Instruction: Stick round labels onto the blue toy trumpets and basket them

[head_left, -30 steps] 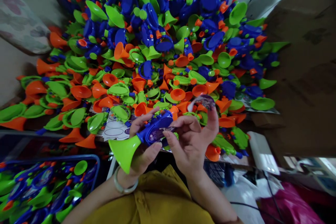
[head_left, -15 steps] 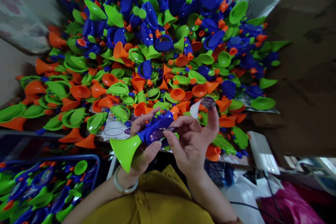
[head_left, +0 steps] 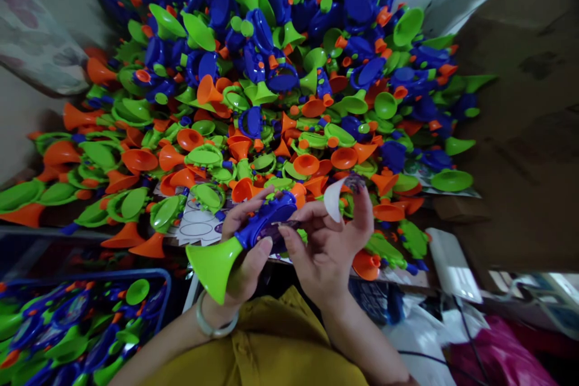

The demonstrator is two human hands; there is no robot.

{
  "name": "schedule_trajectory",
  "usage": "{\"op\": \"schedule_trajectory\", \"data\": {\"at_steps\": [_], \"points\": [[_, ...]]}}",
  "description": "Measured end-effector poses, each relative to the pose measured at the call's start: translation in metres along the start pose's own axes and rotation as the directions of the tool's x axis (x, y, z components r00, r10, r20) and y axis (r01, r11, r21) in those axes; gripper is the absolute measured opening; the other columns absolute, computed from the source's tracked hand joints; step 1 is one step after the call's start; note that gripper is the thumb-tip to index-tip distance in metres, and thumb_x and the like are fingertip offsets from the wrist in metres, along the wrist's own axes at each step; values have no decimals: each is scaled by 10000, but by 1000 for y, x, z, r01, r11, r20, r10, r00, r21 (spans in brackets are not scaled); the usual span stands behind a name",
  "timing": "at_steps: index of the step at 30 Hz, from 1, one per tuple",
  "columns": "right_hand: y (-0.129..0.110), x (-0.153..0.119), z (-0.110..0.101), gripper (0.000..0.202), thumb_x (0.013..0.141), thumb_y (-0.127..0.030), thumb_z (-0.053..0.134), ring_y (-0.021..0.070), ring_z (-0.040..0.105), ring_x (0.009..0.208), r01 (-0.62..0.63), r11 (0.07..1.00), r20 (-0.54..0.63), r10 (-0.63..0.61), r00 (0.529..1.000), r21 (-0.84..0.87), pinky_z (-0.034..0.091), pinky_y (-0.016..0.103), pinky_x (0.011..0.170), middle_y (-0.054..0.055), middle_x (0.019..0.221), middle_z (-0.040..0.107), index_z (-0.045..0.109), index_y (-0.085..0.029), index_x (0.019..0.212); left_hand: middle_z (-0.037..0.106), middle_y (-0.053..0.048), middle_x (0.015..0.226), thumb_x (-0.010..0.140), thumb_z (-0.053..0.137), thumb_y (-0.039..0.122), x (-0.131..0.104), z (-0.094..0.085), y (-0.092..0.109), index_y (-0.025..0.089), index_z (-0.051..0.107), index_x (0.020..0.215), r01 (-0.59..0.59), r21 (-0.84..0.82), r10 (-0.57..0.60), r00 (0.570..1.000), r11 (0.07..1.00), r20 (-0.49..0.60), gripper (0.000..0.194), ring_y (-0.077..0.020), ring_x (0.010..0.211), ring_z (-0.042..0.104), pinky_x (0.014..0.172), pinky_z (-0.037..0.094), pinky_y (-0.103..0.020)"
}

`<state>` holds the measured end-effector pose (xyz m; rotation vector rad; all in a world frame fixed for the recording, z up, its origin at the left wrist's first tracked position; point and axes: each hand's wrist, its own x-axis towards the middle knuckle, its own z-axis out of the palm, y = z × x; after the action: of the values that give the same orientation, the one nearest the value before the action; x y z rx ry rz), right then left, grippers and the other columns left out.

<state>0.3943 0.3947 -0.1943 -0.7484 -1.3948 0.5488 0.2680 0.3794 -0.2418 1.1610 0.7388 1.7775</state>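
A blue toy trumpet (head_left: 271, 212) with a green bell and an orange mouthpiece lies in my left hand (head_left: 246, 262), the thumb pressed on its lower side. My right hand (head_left: 328, 247) pinches a dark printed sticker between thumb and finger, one end of it against the trumpet's flat oval face. A second sticker (head_left: 355, 183), dark and curled with a white underside, clings to a raised fingertip of my right hand. Sheets with oval outlines (head_left: 199, 224) lie just beyond my left hand.
A big heap of green, orange and blue toy trumpets (head_left: 262, 90) covers the table. At lower left a blue crate (head_left: 168, 295) holds more of them. On the right are a cardboard box (head_left: 520, 132), a white device (head_left: 453, 264) with a cable, and plastic bags (head_left: 497, 353).
My left thumb has shifted a little to the left along the trumpet. The trumpet's bell has dipped slightly. The raised fingertip with the curled sticker has moved slightly down and left.
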Motion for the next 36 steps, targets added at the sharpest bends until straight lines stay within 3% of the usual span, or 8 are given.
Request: {"op": "schedule_trajectory", "data": {"at_steps": [3, 7, 14, 21, 25, 28, 32, 36], "points": [[1, 4, 1, 923, 1028, -113, 700, 228, 765, 848, 105, 991, -35, -109, 993, -83, 724, 465, 793, 1, 979, 702, 219, -453, 1740, 655, -66, 1647, 1001, 793, 273, 2, 3, 1, 337, 701, 1431, -69, 39, 71, 997, 997, -28, 444, -277, 1487, 657, 1242, 548, -420], [3, 11, -2, 897, 1016, -170, 759, 299, 800, 963, 164, 944, -46, -184, 982, -285, 652, 665, 1049, -15, 928, 733, 259, -402, 1723, 673, -73, 1627, 977, 818, 274, 4, 7, 5, 341, 712, 1387, -124, 45, 126, 990, 991, -57, 429, -342, 1569, 589, 1302, 493, -534], [3, 13, 0, 954, 1022, -148, 752, 244, 785, 830, 58, 979, -30, -65, 997, -197, 696, 577, 952, -29, 952, 759, 191, -403, 1751, 683, -100, 1616, 969, 817, 282, 3, 3, 7, 326, 718, 1382, -108, 88, 113, 992, 990, -53, 427, -387, 1544, 616, 1264, 536, -583], [11, 11, 2, 885, 1032, -240, 780, 264, 771, 915, 73, 941, -42, -91, 995, -330, 670, 589, 977, 22, 1074, 743, 260, -407, 1729, 712, -75, 1581, 964, 815, 235, 1, 2, 4, 329, 718, 1387, -106, 64, 110, 992, 992, -62, 444, -337, 1542, 623, 1262, 548, -502], [29, 15, -2, 1056, 972, -341, 865, 341, 670, 1316, 96, 901, -166, -182, 969, -423, 668, 572, 958, 141, 1657, 467, 174, -485, 1756, 703, -67, 1593, 950, 849, 274, 3, 3, 8, 341, 724, 1373, -30, 1, 29, 987, 1000, -156, 446, -336, 1547, 615, 1265, 545, -493], [32, 16, 1, 1050, 1010, -402, 820, 343, 598, 1488, -29, 982, -112, 8, 994, -186, 662, 590, 1050, 112, 1790, 305, 95, -557, 1754, 725, -64, 1564, 927, 869, 296, 5, 6, 10, 344, 730, 1364, 29, -114, -49, 984, 993, -173, 462, -334, 1485, 671, 1218, 594, -483], [24, 14, 10, 1018, 1031, -414, 800, 255, 773, 1259, -269, 943, 114, 251, 961, 194, 709, 512, 1030, 107, 1703, 479, 90, -544, 1749, 740, -66, 1547, 937, 865, 359, 1, 8, 7, 348, 760, 1375, 151, -271, -187, 975, 951, -116, 451, -336, 1452, 700, 1250, 576, -508], [24, 23, 10, 966, 1017, -238, 789, 204, 795, 1103, -25, 1000, -201, 24, 979, -4, 713, 494, 1000, 73, 1692, 456, 208, -562, 1717, 736, -89, 1563, 1002, 836, 351, -9, 2, 1, 342, 783, 1395, 326, -189, -335, 942, 926, -22, 396, -308, 1460, 701, 1208, 611, -434]]}}
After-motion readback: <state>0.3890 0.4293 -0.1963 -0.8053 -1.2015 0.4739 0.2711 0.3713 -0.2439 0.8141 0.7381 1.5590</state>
